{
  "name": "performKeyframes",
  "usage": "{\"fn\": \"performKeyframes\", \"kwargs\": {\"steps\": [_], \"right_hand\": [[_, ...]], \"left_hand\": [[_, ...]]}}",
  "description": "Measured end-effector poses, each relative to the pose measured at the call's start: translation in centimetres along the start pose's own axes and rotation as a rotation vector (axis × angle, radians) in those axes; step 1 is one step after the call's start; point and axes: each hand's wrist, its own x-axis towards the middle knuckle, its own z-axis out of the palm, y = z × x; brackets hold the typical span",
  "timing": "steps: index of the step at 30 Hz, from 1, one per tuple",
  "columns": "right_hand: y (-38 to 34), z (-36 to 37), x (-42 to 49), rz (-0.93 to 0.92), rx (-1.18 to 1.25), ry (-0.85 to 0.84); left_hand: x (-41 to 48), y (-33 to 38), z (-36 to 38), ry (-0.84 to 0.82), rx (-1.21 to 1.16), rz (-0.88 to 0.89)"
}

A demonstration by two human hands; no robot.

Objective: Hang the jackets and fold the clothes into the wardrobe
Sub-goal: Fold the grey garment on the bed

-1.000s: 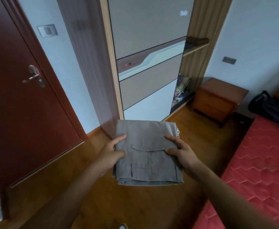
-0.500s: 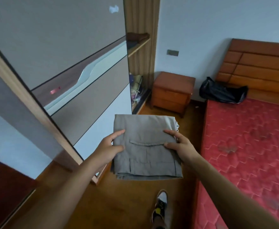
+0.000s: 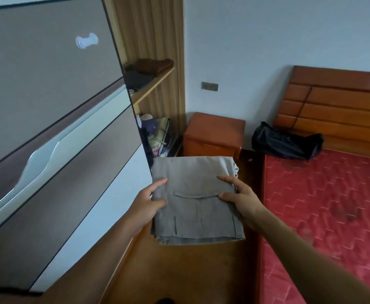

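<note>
**Entry: folded grey trousers, in transit to the wardrobe**

Item. One pair of grey trousers (image 3: 197, 198), folded into a flat rectangular stack, pocket flap uppermost. It is held level in the air above the wooden floor (image 3: 179, 270), between the wardrobe and the bed.

Hold. The stack is gripped at both side edges. The left hand (image 3: 151, 202) is closed round the left edge, and the right hand (image 3: 241, 200) is closed round the right edge. Of each hand, two digits are laid on top. The remaining fingers are hidden and are judged to be beneath the cloth. Neither hand is open.

Handling advice (judgement). The stack should be kept flat and supported from below, so that the lower layers are not allowed to sag or slide out. It should be slid onto the shelf edge-first and released only once its weight is borne by the board. Room is best sought beside the garments already stored.

Position relative to the hands. The trousers lie between the two hands and project beyond them, away from the person and toward the open wardrobe bay.

Surroundings.
- The sliding door (image 3: 48, 106) of the wardrobe is close at the left.
- Behind it is a shelf (image 3: 155, 83) with dark folded clothes (image 3: 153, 65) on it.
- A wooden nightstand (image 3: 214, 132) stands just beyond.
- The red bed (image 3: 333, 205) is at the right, with a black bag (image 3: 285, 142) on it.
</note>
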Motion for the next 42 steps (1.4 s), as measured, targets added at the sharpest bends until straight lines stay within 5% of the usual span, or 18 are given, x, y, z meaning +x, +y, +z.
{"fn": "performKeyframes", "kwargs": {"steps": [24,42], "right_hand": [[-16.6,-7.1,43.9,0.026,0.074,0.122],[-31.0,-8.8,79.7,-0.022,0.044,-0.357]], "left_hand": [[47.3,13.5,-2.7,-0.069,-0.124,-0.035],[72.3,21.2,-5.8,0.369,-0.215,-0.122]]}}
